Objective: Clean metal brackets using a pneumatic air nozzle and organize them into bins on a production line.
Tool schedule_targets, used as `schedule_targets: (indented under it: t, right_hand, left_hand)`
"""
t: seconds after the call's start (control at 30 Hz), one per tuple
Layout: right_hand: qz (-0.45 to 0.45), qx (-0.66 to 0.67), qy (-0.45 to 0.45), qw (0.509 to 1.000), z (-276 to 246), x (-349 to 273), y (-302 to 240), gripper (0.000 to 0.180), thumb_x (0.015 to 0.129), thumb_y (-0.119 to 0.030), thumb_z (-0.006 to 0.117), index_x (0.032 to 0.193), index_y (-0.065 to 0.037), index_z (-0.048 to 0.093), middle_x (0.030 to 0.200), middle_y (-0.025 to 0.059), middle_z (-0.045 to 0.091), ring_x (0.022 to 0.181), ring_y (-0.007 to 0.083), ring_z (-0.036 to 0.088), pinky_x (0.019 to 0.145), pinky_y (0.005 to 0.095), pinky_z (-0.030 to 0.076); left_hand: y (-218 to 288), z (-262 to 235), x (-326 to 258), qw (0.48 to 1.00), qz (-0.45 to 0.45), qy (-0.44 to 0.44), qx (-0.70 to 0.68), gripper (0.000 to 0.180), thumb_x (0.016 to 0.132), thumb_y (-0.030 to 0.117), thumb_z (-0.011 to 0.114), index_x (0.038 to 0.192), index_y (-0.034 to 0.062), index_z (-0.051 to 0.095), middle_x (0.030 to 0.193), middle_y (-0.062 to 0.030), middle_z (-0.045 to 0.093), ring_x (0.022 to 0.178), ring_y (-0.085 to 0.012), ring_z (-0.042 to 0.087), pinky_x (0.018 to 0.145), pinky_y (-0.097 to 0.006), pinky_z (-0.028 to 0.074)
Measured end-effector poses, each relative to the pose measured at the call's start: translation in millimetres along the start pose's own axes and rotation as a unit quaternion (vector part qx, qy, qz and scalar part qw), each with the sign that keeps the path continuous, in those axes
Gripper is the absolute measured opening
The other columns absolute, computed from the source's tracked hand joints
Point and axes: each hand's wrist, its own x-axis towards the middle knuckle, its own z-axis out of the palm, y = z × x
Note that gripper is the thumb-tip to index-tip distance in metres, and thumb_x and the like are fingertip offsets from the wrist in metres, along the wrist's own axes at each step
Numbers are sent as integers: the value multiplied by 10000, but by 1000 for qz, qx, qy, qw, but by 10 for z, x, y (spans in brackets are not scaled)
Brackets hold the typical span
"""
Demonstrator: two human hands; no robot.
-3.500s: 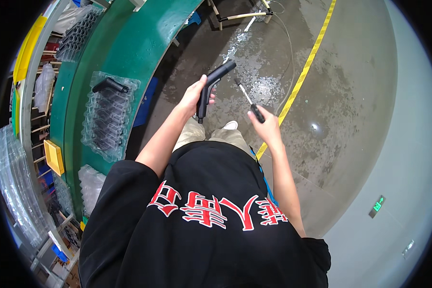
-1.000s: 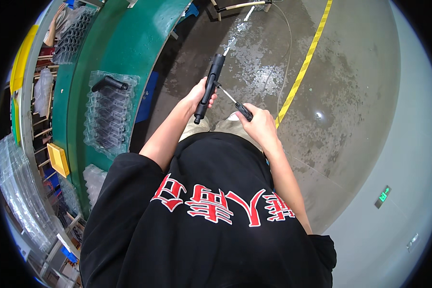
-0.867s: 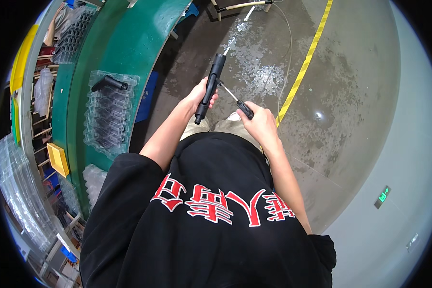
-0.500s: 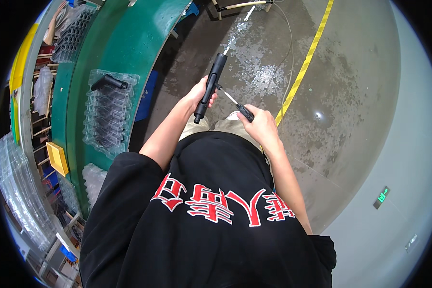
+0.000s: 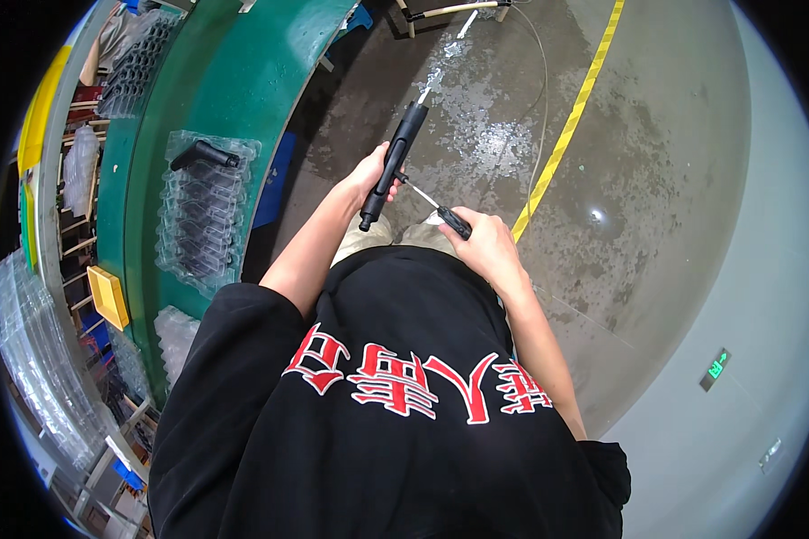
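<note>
My left hand (image 5: pixel 370 172) is wrapped round a long black tube-shaped part (image 5: pixel 405 139), which slants up and to the right in front of my body. A slot shows along its side, and a small black knob sticks out from it near my fingertips. My right hand (image 5: pixel 490 245) is closed on the black handle of a screwdriver (image 5: pixel 456 223). The bright shaft points up and left, and its tip meets the knob on the tube-shaped part; how it sits there is too small to tell.
On my left runs a green worktop (image 5: pixel 225 90). A clear plastic tray (image 5: pixel 202 220) on it holds a black angled part (image 5: pixel 205 154). Beyond are a yellow bin (image 5: pixel 108 297) and stacked clear trays (image 5: pixel 45 359). Yellow-striped tape (image 5: pixel 571 126) crosses the worn floor toward a pale wall (image 5: pixel 683 431).
My right hand and the screwdriver handle have shifted slightly down and to the right, and the hand has turned a little. The tube-shaped part has dipped slightly in my left hand.
</note>
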Motion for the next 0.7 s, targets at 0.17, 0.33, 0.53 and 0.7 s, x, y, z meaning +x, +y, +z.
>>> schedule_targets:
  t: [0.17, 0.33, 0.53, 0.7]
  right_hand:
    - [-6, -3, -11, 1000, -21, -32, -24, 180, 838, -235, 666, 938, -86, 679, 711, 120, 679, 667, 357, 643, 641, 432, 496]
    - [8, 4, -41, 999, -26, -71, -56, 182, 839, -236, 664, 932, -81, 680, 729, 127, 684, 674, 359, 645, 638, 432, 495]
    - [0, 5, -51, 999, 5, -122, -56, 194, 834, -237, 665, 951, -84, 686, 745, 137, 689, 685, 363, 650, 638, 432, 497]
    - [-25, 10, -42, 999, 40, -176, -48, 203, 828, -227, 668, 969, -83, 688, 747, 131, 690, 667, 351, 639, 628, 421, 491]
  left_hand:
    - [15, -47, 25, 1000, 3, 2, 26, 576, 1003, 552, 261, 850, 83, 558, 592, -30, 535, 416, -124, 488, 367, -269, 442]
    - [-28, -124, 91, 999, -18, -40, -16, 584, 1000, 558, 255, 841, 82, 553, 600, -31, 539, 412, -128, 479, 365, -277, 441]
    - [-21, -118, 60, 999, -1, -40, -7, 587, 999, 561, 250, 831, 83, 545, 615, -32, 552, 412, -133, 476, 374, -275, 430]
    - [-86, -188, 168, 999, 0, -34, -21, 578, 998, 562, 263, 826, 86, 543, 620, -34, 560, 412, -131, 478, 379, -265, 416]
